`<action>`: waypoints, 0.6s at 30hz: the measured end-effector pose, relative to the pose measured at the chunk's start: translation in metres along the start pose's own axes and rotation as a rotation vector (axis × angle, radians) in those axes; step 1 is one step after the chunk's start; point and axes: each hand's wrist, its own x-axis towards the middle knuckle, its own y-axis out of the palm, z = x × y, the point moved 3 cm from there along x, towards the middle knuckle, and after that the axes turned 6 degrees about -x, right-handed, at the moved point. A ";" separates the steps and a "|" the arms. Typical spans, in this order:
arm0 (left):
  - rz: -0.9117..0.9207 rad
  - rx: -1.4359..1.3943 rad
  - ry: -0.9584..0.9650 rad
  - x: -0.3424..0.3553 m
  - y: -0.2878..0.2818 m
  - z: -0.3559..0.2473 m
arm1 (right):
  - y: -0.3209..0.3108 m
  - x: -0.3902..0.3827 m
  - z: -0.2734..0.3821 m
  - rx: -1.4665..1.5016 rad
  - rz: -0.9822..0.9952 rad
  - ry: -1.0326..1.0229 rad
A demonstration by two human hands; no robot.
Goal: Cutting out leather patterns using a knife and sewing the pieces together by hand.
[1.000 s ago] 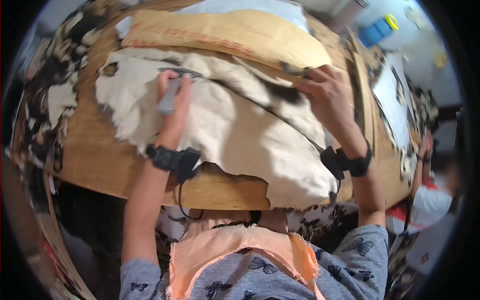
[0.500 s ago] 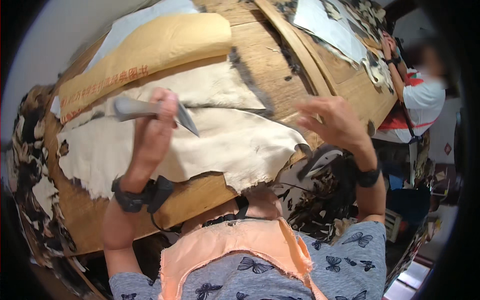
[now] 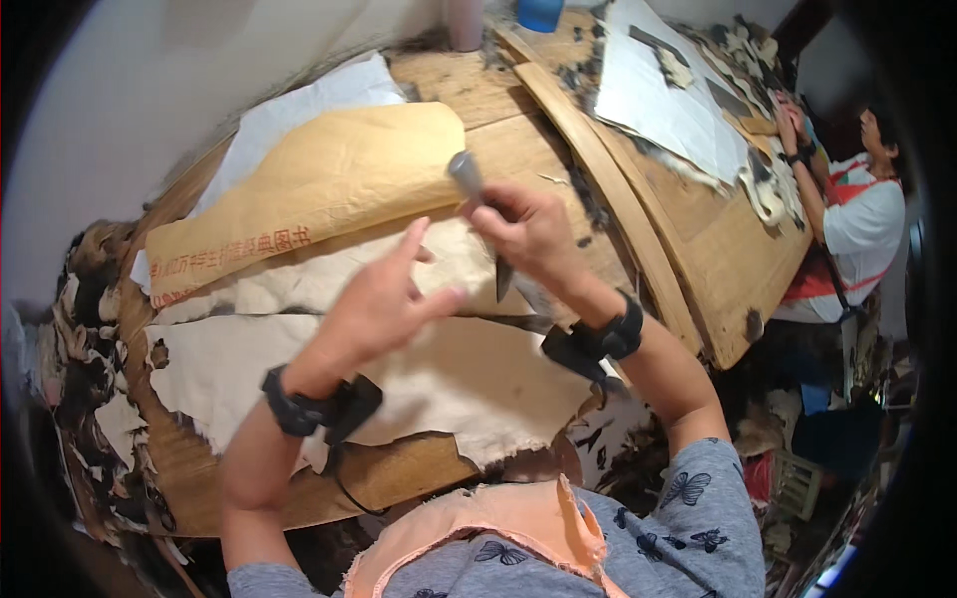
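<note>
My right hand (image 3: 523, 234) grips a knife (image 3: 465, 175) by its grey handle, dark blade pointing down over the upper cream hide piece (image 3: 461, 261). My left hand (image 3: 384, 304) is open, thumb and fingers apart, just left of the knife above the hides; whether it touches them I cannot tell. The lower cream hide piece (image 3: 219, 369), ragged-edged, lies nearer me. Behind both pieces lies a long yellow-brown paper sheet (image 3: 309, 169) with red print, over a white sheet (image 3: 299, 100).
Wooden strips (image 3: 598, 174) lie to the right. Beyond them a co-worker (image 3: 847, 239) handles things beside white paper (image 3: 663, 125) and scraps. A blue container (image 3: 538, 14) and pinkish bottle (image 3: 466, 22) stand at the back. Dark fur scraps (image 3: 95, 409) line the left.
The knife has passed from my left hand to my right, which had been open half a second ago. My left hand has moved rightward and opened. The view has shifted, showing more of the co-worker.
</note>
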 end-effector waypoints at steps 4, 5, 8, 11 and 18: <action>-0.262 0.208 -0.123 0.045 -0.088 0.064 | -0.019 0.034 -0.044 -0.485 -0.033 0.043; -0.350 0.246 -0.090 0.053 -0.110 0.084 | -0.015 0.037 -0.056 -0.627 -0.037 -0.004; -0.430 0.406 -0.187 0.075 -0.149 0.128 | -0.003 0.039 -0.076 -0.745 -0.093 -0.071; -0.446 0.483 -0.202 0.093 -0.162 0.180 | 0.004 0.042 -0.090 -0.758 -0.115 -0.150; -0.407 0.531 -0.273 0.129 -0.184 0.239 | -0.051 0.014 -0.054 -0.940 -0.194 -0.197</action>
